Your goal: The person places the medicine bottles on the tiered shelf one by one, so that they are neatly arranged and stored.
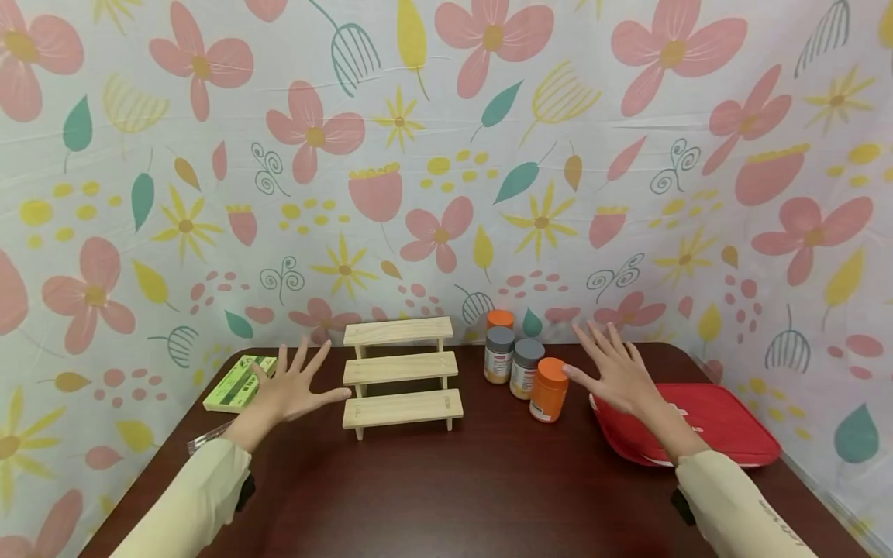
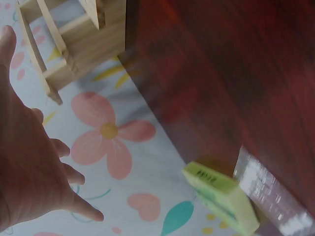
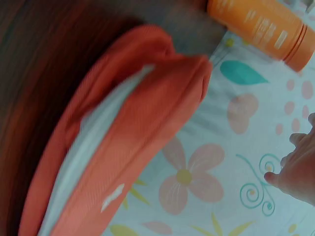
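Observation:
My left hand (image 1: 289, 394) is held up with fingers spread, between a green box (image 1: 240, 384) and a three-tier wooden stand (image 1: 401, 368). It holds nothing. The left wrist view shows the same hand (image 2: 37, 162) with the green box (image 2: 224, 196) and a clear plastic packet (image 2: 270, 194) apart from it. My right hand (image 1: 617, 376), fingers also spread and holding nothing, hovers near an orange bottle (image 1: 549, 390) and a red zippered pouch (image 1: 705, 426). In the right wrist view, the pouch (image 3: 142, 118) and the orange bottle (image 3: 266, 29) are apart from the hand (image 3: 298, 169).
Beside the orange bottle stand two grey-lidded bottles (image 1: 498, 356) and, behind them, another orange-lidded bottle (image 1: 500, 318). A dark wooden table (image 1: 432, 488) carries everything. A flower-patterned cloth (image 1: 446, 178) hangs behind the table and along its sides.

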